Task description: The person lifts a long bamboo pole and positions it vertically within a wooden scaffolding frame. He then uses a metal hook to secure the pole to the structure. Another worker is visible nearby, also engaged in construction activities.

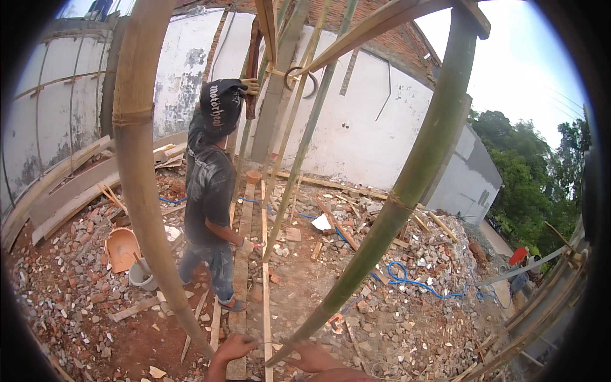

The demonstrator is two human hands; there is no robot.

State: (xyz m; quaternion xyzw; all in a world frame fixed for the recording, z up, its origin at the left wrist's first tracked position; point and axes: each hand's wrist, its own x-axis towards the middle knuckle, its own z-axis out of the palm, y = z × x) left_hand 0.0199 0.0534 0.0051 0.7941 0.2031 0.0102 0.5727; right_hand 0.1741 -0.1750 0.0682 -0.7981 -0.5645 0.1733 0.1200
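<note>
At the lower edge, my left hand is closed, its fingers curled toward the upright wooden strip. My right hand is at the foot of a thick green bamboo pole, its fingers bent and partly blurred. A thin, faint line, perhaps wire, shows between the hands; what they grip is too small to make out. To my left, a yellowish bamboo pole slants down close to my left hand.
A co-worker in dark clothes stands ahead, one hand raised to a brown board, the other on a small red-tipped thing. Rubble covers the ground, with a blue hose, an orange basin and a bucket. Wooden beams cross overhead.
</note>
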